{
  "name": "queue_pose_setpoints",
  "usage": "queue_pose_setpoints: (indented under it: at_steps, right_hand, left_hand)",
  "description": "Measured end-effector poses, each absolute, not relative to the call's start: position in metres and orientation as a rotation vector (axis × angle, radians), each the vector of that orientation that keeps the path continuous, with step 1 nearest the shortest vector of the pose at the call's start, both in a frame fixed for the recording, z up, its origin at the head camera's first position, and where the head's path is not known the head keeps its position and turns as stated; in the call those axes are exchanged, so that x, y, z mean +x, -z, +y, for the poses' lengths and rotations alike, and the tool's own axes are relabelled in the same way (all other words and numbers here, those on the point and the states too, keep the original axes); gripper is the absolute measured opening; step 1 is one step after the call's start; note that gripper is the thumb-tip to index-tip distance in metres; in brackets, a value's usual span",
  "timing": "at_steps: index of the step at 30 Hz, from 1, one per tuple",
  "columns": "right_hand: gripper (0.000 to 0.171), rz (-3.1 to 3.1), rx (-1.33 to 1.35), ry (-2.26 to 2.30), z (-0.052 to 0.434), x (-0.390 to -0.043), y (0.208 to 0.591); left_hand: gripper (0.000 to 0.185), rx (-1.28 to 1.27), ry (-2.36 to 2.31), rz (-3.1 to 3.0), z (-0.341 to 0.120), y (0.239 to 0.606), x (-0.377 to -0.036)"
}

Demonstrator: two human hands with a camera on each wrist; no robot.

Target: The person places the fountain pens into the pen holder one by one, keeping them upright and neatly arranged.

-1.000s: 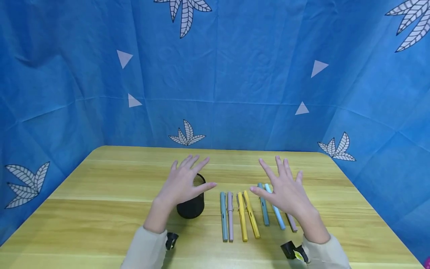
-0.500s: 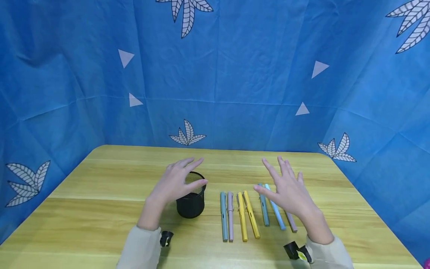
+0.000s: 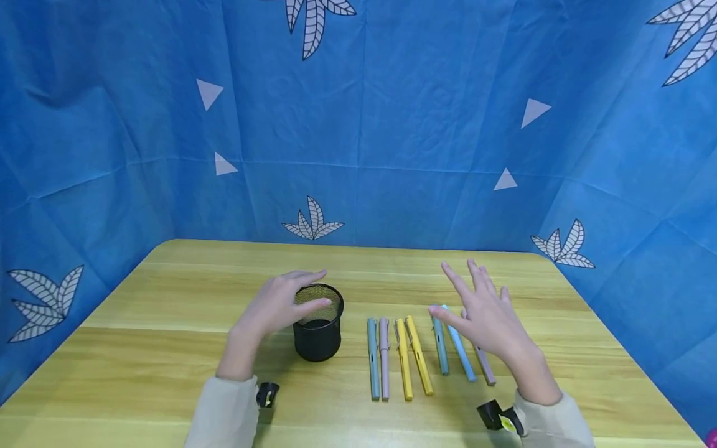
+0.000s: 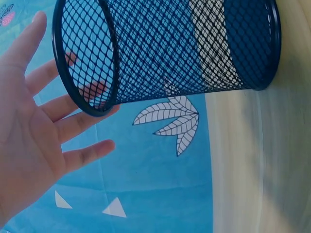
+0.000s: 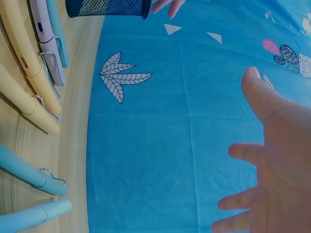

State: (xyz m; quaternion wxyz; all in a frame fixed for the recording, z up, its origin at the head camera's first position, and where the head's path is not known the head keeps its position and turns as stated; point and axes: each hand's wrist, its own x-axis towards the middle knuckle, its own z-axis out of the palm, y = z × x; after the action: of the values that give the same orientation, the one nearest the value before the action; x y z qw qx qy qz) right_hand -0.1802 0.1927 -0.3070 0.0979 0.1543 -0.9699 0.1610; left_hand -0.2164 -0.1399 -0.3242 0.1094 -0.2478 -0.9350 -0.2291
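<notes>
A black mesh pen holder [image 3: 318, 339] stands upright on the table. My left hand [image 3: 274, 305] hovers at its left, thumb and fingers spread near the rim; in the left wrist view the fingers [image 4: 73, 119] show behind the mesh. Whether they touch it I cannot tell. My right hand [image 3: 487, 317] is held above the pens at the right with its fingers spread, holding nothing. Beneath it lie a teal pen [image 3: 440, 348], a light blue pen [image 3: 462, 354] and a lilac pen [image 3: 485, 366], each partly covered or close to the hand.
Between the hands lie another teal pen [image 3: 373, 361], another lilac pen [image 3: 384, 361] and two yellow pens, the left yellow pen [image 3: 404, 367] and the right yellow pen [image 3: 420, 361]. A blue patterned cloth [image 3: 358, 124] hangs behind the wooden table [image 3: 168, 298].
My left hand has moved left and slightly down, uncovering more of the pen holder. My right hand has drifted slightly right. The pens and holder have stayed in place.
</notes>
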Motion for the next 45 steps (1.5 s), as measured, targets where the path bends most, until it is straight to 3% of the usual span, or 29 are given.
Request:
queue_pose_setpoints:
  at_steps: [45]
  right_hand:
    - [0.070,-2.929,0.526,-0.676,0.225,-0.190,0.319]
  left_hand:
    - [0.056,-0.664,1.109,-2.906,-0.171,0.334,-0.224]
